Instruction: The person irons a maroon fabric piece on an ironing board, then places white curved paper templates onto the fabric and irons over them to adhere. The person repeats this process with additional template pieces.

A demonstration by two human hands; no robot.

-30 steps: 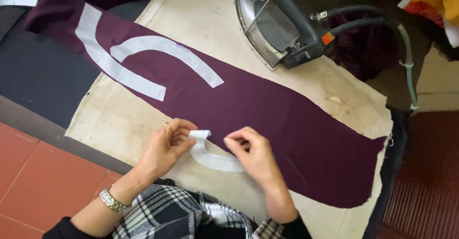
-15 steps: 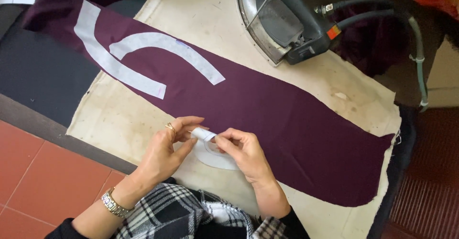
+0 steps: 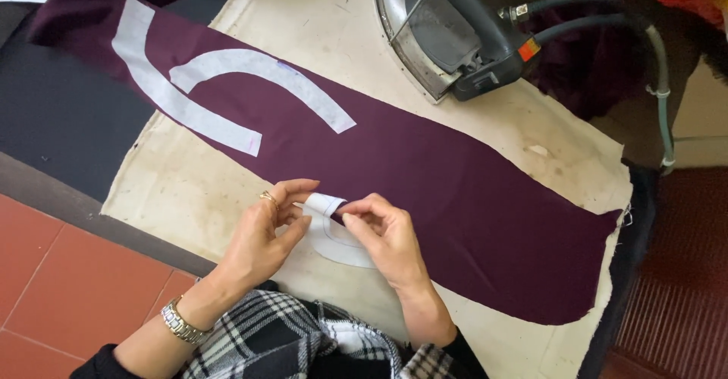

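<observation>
A counter (image 3: 68,121) with a dark top carries a stained cream pressing pad (image 3: 318,15), set over a red tiled floor (image 3: 61,288). A long strip of dark purple fabric (image 3: 470,197) lies diagonally across the pad and serves as the reference for all positions. Two curved white interfacing strips (image 3: 227,68) lie flat on the far-left part of the fabric, one overlapping the other. An industrial steam iron (image 3: 447,38) rests on the pad just beyond the far edge of the fabric, with grey hoses (image 3: 660,68) running off to the right. At the near edge of the fabric, a third curved white interfacing piece (image 3: 341,246) lies mostly on the bare pad, its upper end raised to the fabric edge. The left hand (image 3: 262,235), wearing a ring and a metal wristwatch (image 3: 180,324), has thumb and forefinger closed on the folded upper end of this piece. The right hand (image 3: 387,239) is pinched shut on the same end, directly beside the left hand, at the fabric edge. Both forearms extend from black-and-white plaid clothing (image 3: 303,341) at the near side.
</observation>
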